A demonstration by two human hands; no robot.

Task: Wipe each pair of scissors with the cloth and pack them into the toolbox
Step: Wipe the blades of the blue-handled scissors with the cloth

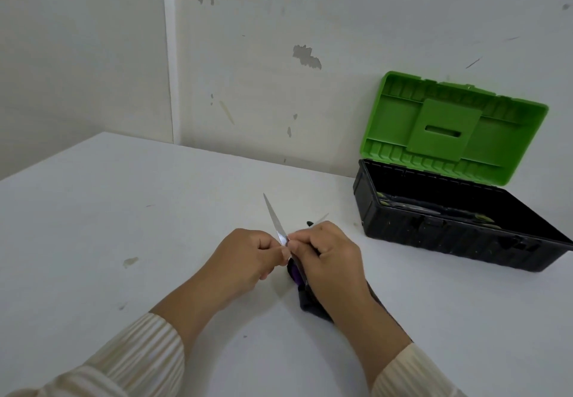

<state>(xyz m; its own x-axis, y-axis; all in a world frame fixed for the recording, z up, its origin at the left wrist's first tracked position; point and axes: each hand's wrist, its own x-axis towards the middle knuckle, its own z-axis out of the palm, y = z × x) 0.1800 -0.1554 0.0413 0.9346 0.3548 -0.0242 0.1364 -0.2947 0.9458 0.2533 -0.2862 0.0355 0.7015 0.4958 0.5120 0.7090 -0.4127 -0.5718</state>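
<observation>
Mid-table (124, 226), toward the near edge: my left hand (248, 254) is curled closed, thumb and fingers pinching the scissors (274, 217) at the base of one blade. That blade points up and away toward the far left. The second blade's tip shows just past my right hand (328, 257), so the pair stands open. The purple handle hangs low between my two hands. The right hand closes on the same pair, touching the left at the fingertips. The dark cloth (313, 306) lies under this hand and wrist; I cannot tell whether the fingers grip it too.

At the far edge, well to the right, the toolbox (434, 238) stands against the wall, its green lid (449, 127) tipped back and another pair lying inside. The box lies right of my grip and beyond it, nearer my right hand, its long axis running roughly left to right. The pair would likely need closing and turning to lie lengthwise in it. No brand or writing can be read.
</observation>
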